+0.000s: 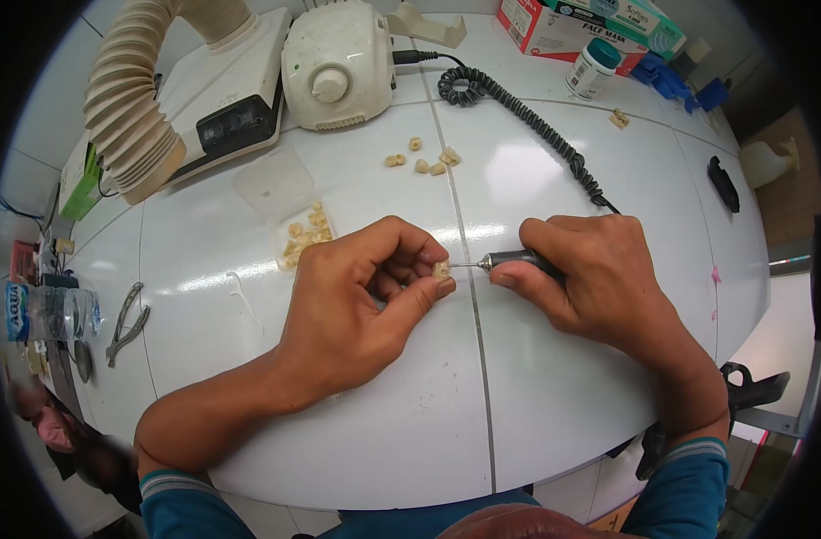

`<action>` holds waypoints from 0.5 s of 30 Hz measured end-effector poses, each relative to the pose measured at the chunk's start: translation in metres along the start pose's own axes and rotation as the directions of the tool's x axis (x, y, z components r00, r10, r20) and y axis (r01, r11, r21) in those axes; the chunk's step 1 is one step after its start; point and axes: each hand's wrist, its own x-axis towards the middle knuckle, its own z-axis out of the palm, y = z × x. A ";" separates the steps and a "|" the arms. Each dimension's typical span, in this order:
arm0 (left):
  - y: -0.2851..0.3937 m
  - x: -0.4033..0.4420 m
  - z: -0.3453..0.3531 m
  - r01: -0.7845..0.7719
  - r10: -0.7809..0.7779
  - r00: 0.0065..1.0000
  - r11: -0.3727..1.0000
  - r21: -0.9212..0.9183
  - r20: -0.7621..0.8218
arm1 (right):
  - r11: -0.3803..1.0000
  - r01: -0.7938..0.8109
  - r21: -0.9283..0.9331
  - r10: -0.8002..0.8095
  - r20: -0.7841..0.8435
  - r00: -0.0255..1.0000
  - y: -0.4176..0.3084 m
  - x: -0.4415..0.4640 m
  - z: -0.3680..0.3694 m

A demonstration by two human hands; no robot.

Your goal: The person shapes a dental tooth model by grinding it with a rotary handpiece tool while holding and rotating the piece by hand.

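Note:
Between the thumb and fingers of my left hand (361, 296) is a small cream-coloured dental crown (441, 269). My right hand (599, 274) grips a black rotary handpiece (527, 260), its thin metal bit pointing left and meeting the crown, or nearly so; I cannot tell if they touch. A coiled black cord (545, 130) runs from behind my right hand to a white control unit (330, 67). Beside my left hand lies an open clear plastic box (281, 235) with several yellowish crowns (304, 235) in it, partly hidden by the hand.
More loose crowns (421, 166) lie beyond my hands on the white tiled table (401, 440). A ribbed suction hose (132, 117) hangs at the back left. Pliers (128, 325) and a water bottle (51, 312) are at left. A pill bottle (594, 69) and mask boxes (590, 31) stand back right.

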 end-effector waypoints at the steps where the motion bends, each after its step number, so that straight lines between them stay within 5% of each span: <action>1: 0.000 0.000 0.000 0.002 -0.002 1.000 1.000 0.002 0.005 | 1.000 -0.014 0.000 0.014 -0.006 1.000 0.000 0.000 0.000; 15: -0.001 0.000 -0.001 0.020 -0.020 1.000 1.000 -0.001 -0.002 | 1.000 0.003 -0.009 -0.003 0.022 1.000 -0.001 0.000 -0.002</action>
